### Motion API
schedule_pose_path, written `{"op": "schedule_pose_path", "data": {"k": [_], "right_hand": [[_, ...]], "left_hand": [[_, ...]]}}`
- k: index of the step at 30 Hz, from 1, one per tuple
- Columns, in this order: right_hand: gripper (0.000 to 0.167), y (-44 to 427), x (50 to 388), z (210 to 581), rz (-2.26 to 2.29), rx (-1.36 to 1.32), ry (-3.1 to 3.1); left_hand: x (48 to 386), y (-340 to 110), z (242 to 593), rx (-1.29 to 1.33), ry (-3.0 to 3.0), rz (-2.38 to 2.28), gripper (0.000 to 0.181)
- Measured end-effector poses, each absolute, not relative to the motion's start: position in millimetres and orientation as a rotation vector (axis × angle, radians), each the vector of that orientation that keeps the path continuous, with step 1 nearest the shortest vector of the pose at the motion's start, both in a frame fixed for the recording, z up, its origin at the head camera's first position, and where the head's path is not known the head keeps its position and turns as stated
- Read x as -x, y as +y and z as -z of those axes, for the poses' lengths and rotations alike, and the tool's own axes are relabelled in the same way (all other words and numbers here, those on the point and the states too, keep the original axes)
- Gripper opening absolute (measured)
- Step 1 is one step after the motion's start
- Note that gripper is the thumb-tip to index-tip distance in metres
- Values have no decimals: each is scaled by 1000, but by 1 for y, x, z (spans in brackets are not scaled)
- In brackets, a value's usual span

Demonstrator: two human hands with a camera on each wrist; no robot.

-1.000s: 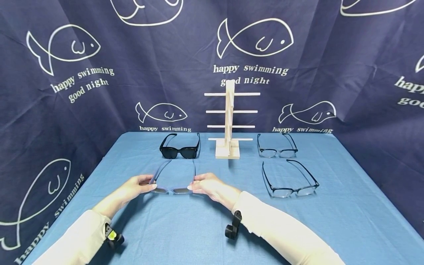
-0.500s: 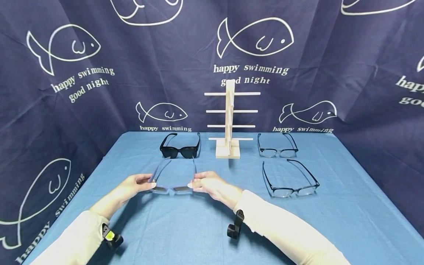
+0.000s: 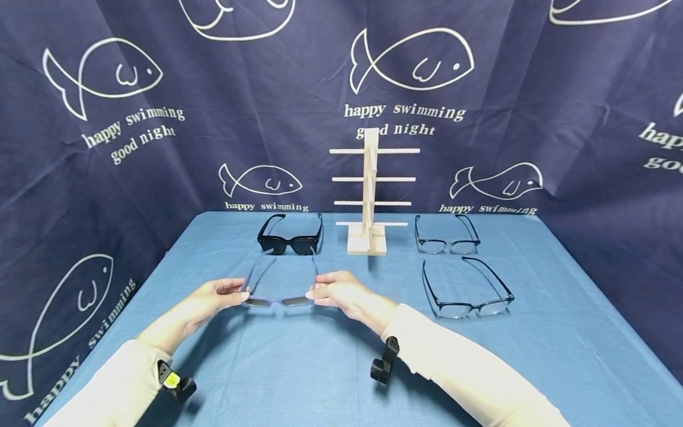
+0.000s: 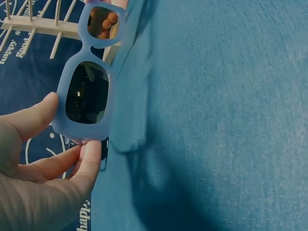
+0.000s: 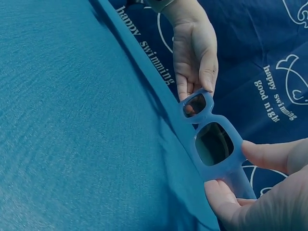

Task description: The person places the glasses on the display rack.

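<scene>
Both hands hold one pair of sunglasses [image 3: 295, 301] with a light blue frame and dark lenses, its temples unfolded and pointing away. My left hand [image 3: 208, 302] pinches its left end between thumb and fingers. At the other end my right hand [image 3: 345, 295] grips the frame near the hinge. In the left wrist view, the sunglasses [image 4: 87, 96] stand just off the thumb and fingertips' side of the cloth, with a shadow below. The right wrist view shows the sunglasses [image 5: 215, 144] between the two hands.
Black sunglasses [image 3: 290, 245] lie just behind the held pair. A wooden rack [image 3: 370, 190] with several crossbars stands at the back centre. Two pairs of clear-lens glasses, a rear pair [image 3: 448, 244] and a front pair [image 3: 473, 308], lie at right on the blue cloth [image 3: 299, 379].
The blue sunglasses have risen slightly in the head view, their temple tips now overlapping the black pair. Both hands have moved up a little with them. The other glasses and the rack stay put.
</scene>
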State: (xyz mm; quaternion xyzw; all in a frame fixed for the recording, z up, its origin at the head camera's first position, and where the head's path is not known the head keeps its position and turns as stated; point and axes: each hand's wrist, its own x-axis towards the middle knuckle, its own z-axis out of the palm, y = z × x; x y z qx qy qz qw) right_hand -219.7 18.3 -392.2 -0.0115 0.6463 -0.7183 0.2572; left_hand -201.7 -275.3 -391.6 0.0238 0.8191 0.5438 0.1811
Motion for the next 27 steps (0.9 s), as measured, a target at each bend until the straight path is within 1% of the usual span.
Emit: {"op": "schedule_pose_path", "data": {"k": [9,17,27], "right_hand": [[57,22,221,384,1959,68,1738],[61,28,220,381,1944,83,1732],[57,34,222,374,1934,62,1748]], "left_hand": [[200,-275,384,-86,2312,-1566,67],[199,-274,381,-118,2265,-1633,68],[200,-275,380,-172,2196,-1702,64]]}}
